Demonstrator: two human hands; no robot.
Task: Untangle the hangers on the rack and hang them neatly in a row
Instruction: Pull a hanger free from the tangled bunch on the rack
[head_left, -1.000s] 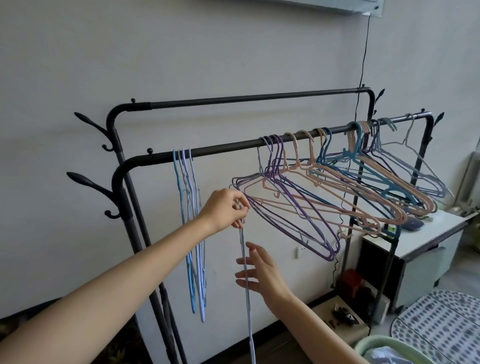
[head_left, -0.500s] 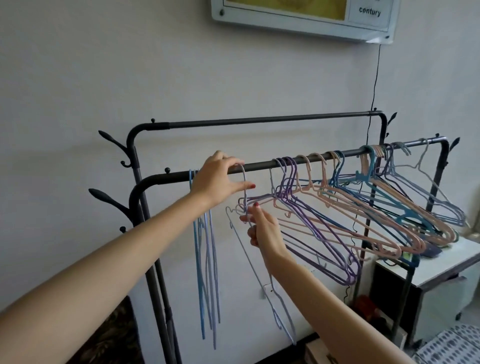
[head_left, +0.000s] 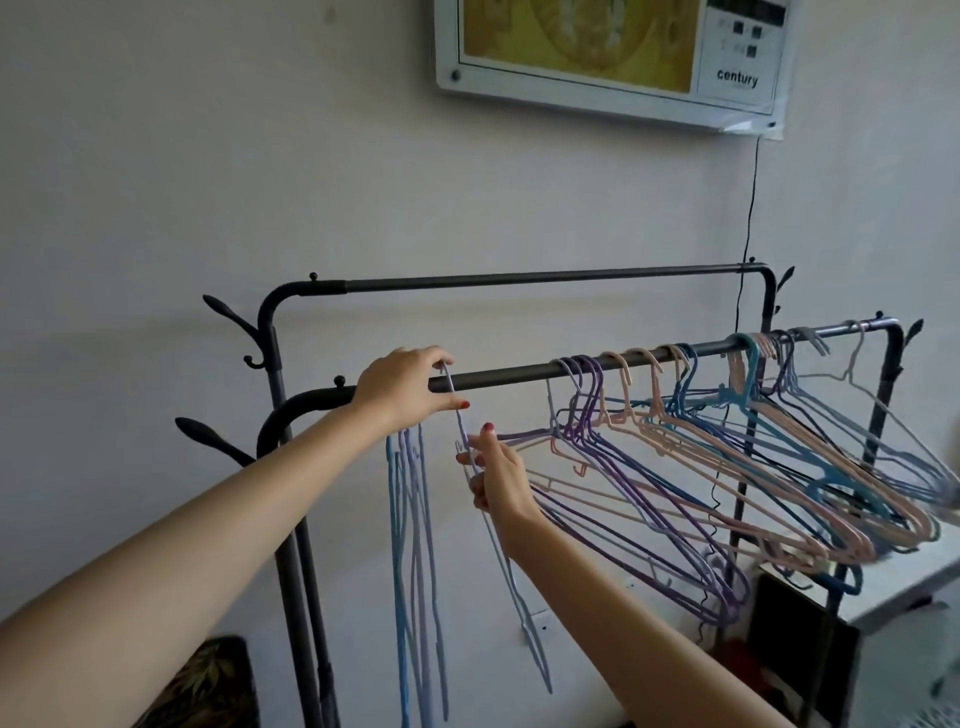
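At frame centre the left hand (head_left: 410, 387) pinches a pale hanger's hook (head_left: 451, 387) over the front rail (head_left: 519, 375); the right hand (head_left: 496, 475) grips its neck. Released early, the hook could slip or snag the tangled hangers (head_left: 727, 467) at right. The wall panel (head_left: 608, 57) reads "century".

Head-worn camera, close to the rack (head_left: 571, 368), faces the wall at 12 o'clock, angled slightly upward; forearms enter from 7 and 5 o'clock.
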